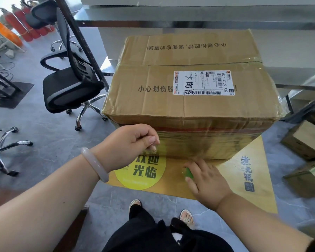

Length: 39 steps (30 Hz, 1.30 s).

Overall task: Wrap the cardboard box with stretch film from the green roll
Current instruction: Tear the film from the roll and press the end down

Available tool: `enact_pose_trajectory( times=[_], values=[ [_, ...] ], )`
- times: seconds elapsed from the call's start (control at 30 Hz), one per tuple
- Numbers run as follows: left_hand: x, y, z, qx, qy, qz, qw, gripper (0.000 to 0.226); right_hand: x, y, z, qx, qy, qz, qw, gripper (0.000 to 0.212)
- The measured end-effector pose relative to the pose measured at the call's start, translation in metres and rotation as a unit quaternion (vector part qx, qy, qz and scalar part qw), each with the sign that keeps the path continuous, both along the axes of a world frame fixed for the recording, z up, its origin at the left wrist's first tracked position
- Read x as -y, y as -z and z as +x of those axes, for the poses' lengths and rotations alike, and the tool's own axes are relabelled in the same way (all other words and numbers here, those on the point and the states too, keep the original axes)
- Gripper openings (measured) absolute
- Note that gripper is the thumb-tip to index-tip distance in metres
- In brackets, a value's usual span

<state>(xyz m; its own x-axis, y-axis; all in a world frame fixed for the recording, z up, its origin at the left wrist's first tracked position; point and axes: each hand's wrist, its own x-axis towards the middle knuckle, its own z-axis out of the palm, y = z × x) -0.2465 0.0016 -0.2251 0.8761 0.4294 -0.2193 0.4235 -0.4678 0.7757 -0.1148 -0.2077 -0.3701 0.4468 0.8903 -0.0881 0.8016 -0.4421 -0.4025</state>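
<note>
Head view, looking down at a large cardboard box standing on a flattened cardboard sheet on the grey floor, in front of the person's feet. The box is tan and creased, its top flaps sealed along the centre seam with clear tape. Lines of dark printed characters run across the top. A white shipping label with barcodes and handwritten marks sits right of centre. Glossy stretch film bands the near face, blurring a red stripe beneath it. The left hand, with a pale bracelet on its wrist, is curled at the box's near left corner, fingertips pinching the film. The right hand grips the green roll low against the near face, just above the sheet; only a small green part shows. A yellow printed circle lies on the sheet between the hands. A black office chair stands left of the box; smaller cartons sit at the right.
</note>
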Motion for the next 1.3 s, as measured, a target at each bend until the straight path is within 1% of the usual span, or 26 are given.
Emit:
enact_pose_trajectory(
  times=[0.07, 0.1, 0.23, 0.27, 0.3, 0.33, 0.37, 0.4, 0.43, 0.47, 0.5, 0.53, 0.6, 0.63, 0.7, 0.77, 0.83, 0.9, 1.0, 1.1, 1.17, 1.3],
  values=[
    [-0.001, -0.004, 0.002, -0.017, 0.006, 0.003, 1.0, 0.026, -0.001, -0.002, -0.002, 0.021, -0.002, -0.009, 1.0, 0.047],
    [-0.002, -0.005, 0.003, -0.027, 0.013, 0.007, 1.0, 0.029, -0.003, -0.004, -0.002, 0.017, 0.0, -0.026, 1.0, 0.052],
    [-0.005, -0.008, 0.007, -0.064, 0.057, 0.018, 0.996, 0.028, -0.005, -0.014, -0.005, -0.04, 0.027, -0.06, 0.997, 0.069],
    [-0.006, -0.008, 0.009, -0.071, 0.064, 0.018, 0.995, 0.026, -0.007, -0.02, -0.008, -0.057, 0.045, -0.038, 0.997, 0.069],
    [-0.007, -0.008, 0.01, -0.077, 0.07, 0.016, 0.995, 0.024, -0.009, -0.027, -0.013, -0.079, 0.069, -0.003, 0.994, 0.064],
    [-0.008, -0.009, 0.012, -0.081, 0.076, 0.013, 0.994, 0.022, -0.013, -0.037, -0.019, -0.111, 0.094, 0.046, 0.988, 0.054],
    [-0.009, -0.01, 0.013, -0.082, 0.085, 0.01, 0.993, 0.02, -0.02, -0.048, -0.026, -0.17, 0.112, 0.099, 0.974, 0.045],
    [-0.009, -0.01, 0.014, -0.084, 0.095, 0.009, 0.992, 0.02, -0.029, -0.06, -0.034, -0.259, 0.121, 0.148, 0.947, 0.039],
    [-0.009, -0.011, 0.015, -0.084, 0.108, 0.011, 0.991, 0.02, -0.039, -0.07, -0.041, -0.372, 0.123, 0.184, 0.902, 0.037],
    [-0.009, -0.012, 0.016, -0.087, 0.121, 0.016, 0.989, 0.021, -0.049, -0.077, -0.048, -0.482, 0.118, 0.203, 0.844, 0.037],
    [-0.009, -0.012, 0.016, -0.093, 0.133, 0.023, 0.986, 0.022, -0.059, -0.081, -0.055, -0.556, 0.117, 0.21, 0.795, 0.035],
    [-0.009, -0.012, 0.017, -0.102, 0.146, 0.033, 0.983, 0.022, -0.067, -0.081, -0.06, -0.588, 0.128, 0.216, 0.768, 0.03],
    [-0.008, -0.011, 0.018, -0.12, 0.169, 0.053, 0.977, 0.021, -0.079, -0.076, -0.065, -0.574, 0.185, 0.228, 0.765, 0.015],
    [-0.007, -0.011, 0.02, -0.123, 0.176, 0.057, 0.975, 0.019, -0.082, -0.073, -0.068, -0.557, 0.209, 0.231, 0.77, 0.013],
    [-0.007, -0.012, 0.023, -0.125, 0.185, 0.065, 0.973, 0.014, -0.085, -0.067, -0.073, -0.525, 0.223, 0.23, 0.789, 0.011],
    [-0.008, -0.014, 0.026, -0.127, 0.192, 0.077, 0.97, 0.011, -0.083, -0.063, -0.078, -0.495, 0.239, 0.235, 0.801, 0.019],
    [-0.008, -0.015, 0.029, -0.125, 0.195, 0.094, 0.968, 0.008, -0.081, -0.06, -0.083, -0.467, 0.264, 0.248, 0.807, 0.024],
    [-0.007, -0.015, 0.031, -0.119, 0.197, 0.118, 0.966, 0.008, -0.08, -0.055, -0.086, -0.45, 0.287, 0.249, 0.808, 0.019],
    [-0.006, -0.014, 0.032, -0.111, 0.199, 0.152, 0.962, 0.011, -0.076, -0.048, -0.089, -0.441, 0.306, 0.262, 0.802, 0.01],
    [-0.007, -0.011, 0.034, -0.098, 0.199, 0.173, 0.96, 0.015, -0.072, -0.044, -0.09, -0.418, 0.318, 0.273, 0.806, 0.01],
    [-0.007, -0.009, 0.034, -0.086, 0.195, 0.174, 0.961, 0.015, -0.071, -0.041, -0.092, -0.406, 0.321, 0.28, 0.809, 0.01],
    [-0.007, -0.007, 0.03, -0.056, 0.185, 0.149, 0.97, 0.016, -0.069, -0.038, -0.096, -0.381, 0.308, 0.284, 0.824, 0.011]
  ],
)
